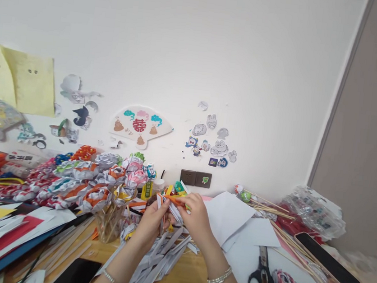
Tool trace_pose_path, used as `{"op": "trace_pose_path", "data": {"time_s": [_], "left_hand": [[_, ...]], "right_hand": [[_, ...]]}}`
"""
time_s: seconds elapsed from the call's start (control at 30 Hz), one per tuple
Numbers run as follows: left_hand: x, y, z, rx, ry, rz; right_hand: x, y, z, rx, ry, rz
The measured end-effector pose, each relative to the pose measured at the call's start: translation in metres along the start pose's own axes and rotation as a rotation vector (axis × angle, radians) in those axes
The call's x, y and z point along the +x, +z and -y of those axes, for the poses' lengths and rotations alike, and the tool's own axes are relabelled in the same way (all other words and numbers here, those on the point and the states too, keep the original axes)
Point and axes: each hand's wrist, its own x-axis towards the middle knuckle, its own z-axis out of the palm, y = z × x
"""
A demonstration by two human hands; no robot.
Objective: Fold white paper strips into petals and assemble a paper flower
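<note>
Both hands meet over the middle of the table around a bundle of folded orange and white paper strips [174,211]. My left hand [152,219] is closed on its left side, thumb pressed against the paper. The fingers of my right hand [197,215] pinch the orange part from the right. Just below the hands lies a loose pile of white paper strips [161,259]. To the left, paper flowers [96,198] stand bunched in a clear cup [108,225]. The fingertips partly hide the folds.
Black-handled scissors [263,277] and a pink-white paper flower [286,282] lie at the right, near a dark phone [328,259]. White paper sheets [229,216] spread beside my right hand. Another black phone [76,274] is at the front left. Coloured sheets [2,247] cover the left side.
</note>
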Motion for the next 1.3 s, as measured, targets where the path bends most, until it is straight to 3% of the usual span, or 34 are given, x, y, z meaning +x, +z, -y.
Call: {"op": "trace_pose_path", "data": {"time_s": [0.2, 0.37, 0.77, 1.13, 1.3], "left_hand": [[0.0, 0.001, 0.002, -0.012, 0.036, -0.009], [0.0, 0.001, 0.002, 0.015, 0.039, 0.008], [-0.004, 0.005, -0.003, 0.109, 0.062, 0.032], [-0.003, 0.005, -0.004, 0.196, 0.131, -0.026], [0.0, 0.002, -0.004, 0.224, 0.135, -0.04]], "right_hand": [[-0.001, -0.001, 0.007, -0.082, -0.026, -0.02], [0.0, -0.002, 0.007, 0.024, -0.007, -0.002], [0.004, -0.004, 0.007, 0.201, 0.244, -0.038], [-0.002, 0.009, 0.026, -0.065, 0.053, -0.031], [-0.003, 0.013, 0.021, 0.043, 0.036, -0.038]]}}
